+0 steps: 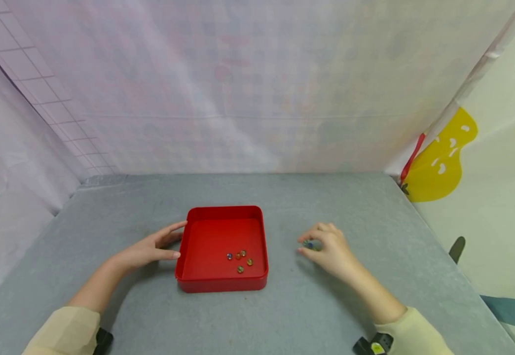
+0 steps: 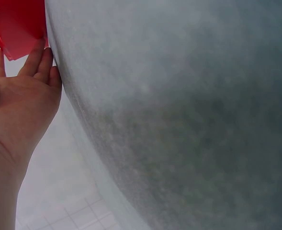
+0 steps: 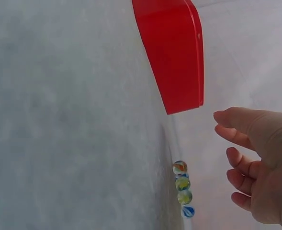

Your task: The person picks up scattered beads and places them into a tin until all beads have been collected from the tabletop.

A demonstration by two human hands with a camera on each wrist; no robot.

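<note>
A square red tray (image 1: 223, 285) with raised walls sits on the grey table, and several small glass marbles (image 1: 240, 269) lie in its near right part. My left hand (image 1: 157, 249) is at the tray's left wall, fingers extended and thumb apart, the fingertips right at the side. In the left wrist view these fingers reach the red wall. To the right of the tray, my right hand (image 1: 328, 249) is over more marbles (image 3: 184, 196), which it partly hides in the head view. The right wrist view shows them in a row on the table, apart from its loosely bent, bare fingers.
The grey cloth-covered table (image 1: 248, 325) reaches back to a pale patterned curtain (image 1: 248, 88). A white sheet with a yellow printed shape (image 1: 439, 162) hangs on the right side, and a pale sheet (image 1: 13, 187) on the left.
</note>
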